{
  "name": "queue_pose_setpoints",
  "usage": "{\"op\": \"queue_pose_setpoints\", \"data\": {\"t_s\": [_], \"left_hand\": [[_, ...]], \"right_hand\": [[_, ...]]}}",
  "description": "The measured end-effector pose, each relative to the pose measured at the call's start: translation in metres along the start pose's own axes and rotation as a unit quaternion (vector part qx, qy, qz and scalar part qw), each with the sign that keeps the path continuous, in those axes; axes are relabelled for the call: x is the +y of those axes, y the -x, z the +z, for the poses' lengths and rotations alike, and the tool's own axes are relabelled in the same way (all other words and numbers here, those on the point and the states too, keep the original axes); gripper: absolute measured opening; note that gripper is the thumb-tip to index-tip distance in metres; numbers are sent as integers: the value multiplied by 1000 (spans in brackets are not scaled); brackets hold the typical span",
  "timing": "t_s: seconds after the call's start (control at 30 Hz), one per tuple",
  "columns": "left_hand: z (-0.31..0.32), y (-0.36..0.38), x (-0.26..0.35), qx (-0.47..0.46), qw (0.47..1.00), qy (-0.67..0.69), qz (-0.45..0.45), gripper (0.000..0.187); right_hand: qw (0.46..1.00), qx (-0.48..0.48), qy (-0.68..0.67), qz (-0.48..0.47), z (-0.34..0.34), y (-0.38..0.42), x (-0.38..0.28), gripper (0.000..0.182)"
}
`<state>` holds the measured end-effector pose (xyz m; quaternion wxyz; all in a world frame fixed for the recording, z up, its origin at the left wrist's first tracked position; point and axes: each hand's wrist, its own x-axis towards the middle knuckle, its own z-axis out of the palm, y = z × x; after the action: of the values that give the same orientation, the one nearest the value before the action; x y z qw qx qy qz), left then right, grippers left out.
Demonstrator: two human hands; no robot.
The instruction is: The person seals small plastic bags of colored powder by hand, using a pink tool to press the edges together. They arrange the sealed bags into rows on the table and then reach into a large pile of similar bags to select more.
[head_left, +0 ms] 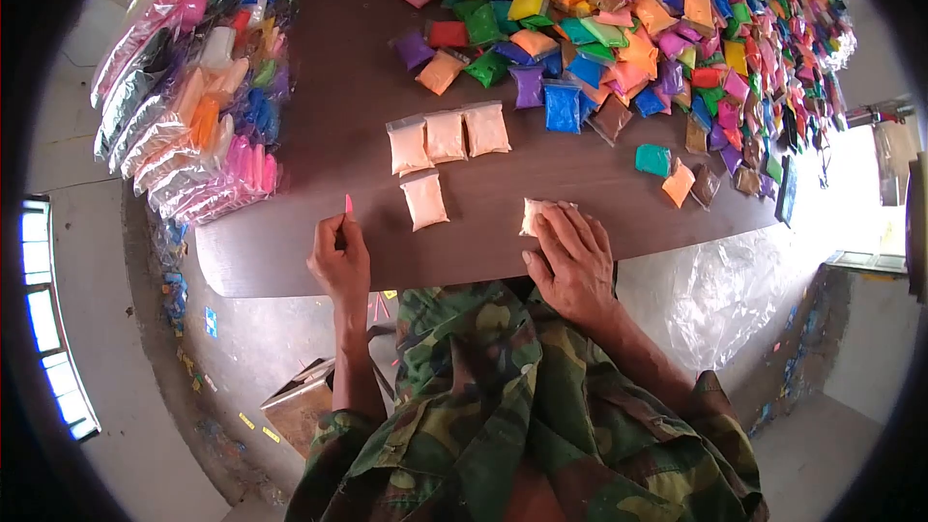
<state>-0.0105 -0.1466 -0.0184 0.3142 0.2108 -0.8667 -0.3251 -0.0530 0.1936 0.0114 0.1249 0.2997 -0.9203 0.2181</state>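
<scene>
My left hand (340, 253) is closed near the table's front edge, holding a small pink stick (349, 205) that points up from the fingers. To the right, my right hand (572, 256) lies with its fingers over a peach packet (530, 217), which shows only at its left side. Between the hands and farther back, a single peach packet (424, 200) lies flat. Just behind it, three more peach packets (446, 137) sit side by side in a row.
A big heap of colourful packets (638, 48) covers the back right of the brown table (319, 135). Bagged colourful items (193, 106) are stacked at the left. Teal (652, 159) and orange (679, 183) packets lie right of my right hand. A cardboard box (300, 406) stands below the table.
</scene>
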Motion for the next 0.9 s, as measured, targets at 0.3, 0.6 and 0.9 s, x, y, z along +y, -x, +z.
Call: {"op": "queue_pose_setpoints", "data": {"t_s": [0.3, 0.6, 0.9], "left_hand": [[3, -1, -4, 16, 1000, -1, 15, 5], [4, -3, 1, -9, 1000, -1, -13, 12], [1, -2, 4, -18, 1000, -15, -13, 15]], "right_hand": [[1000, -11, 14, 1, -10, -10, -4, 68], [997, -76, 30, 1, 2, -6, 2, 71], [996, -90, 5, -1, 8, 4, 6, 75]]}}
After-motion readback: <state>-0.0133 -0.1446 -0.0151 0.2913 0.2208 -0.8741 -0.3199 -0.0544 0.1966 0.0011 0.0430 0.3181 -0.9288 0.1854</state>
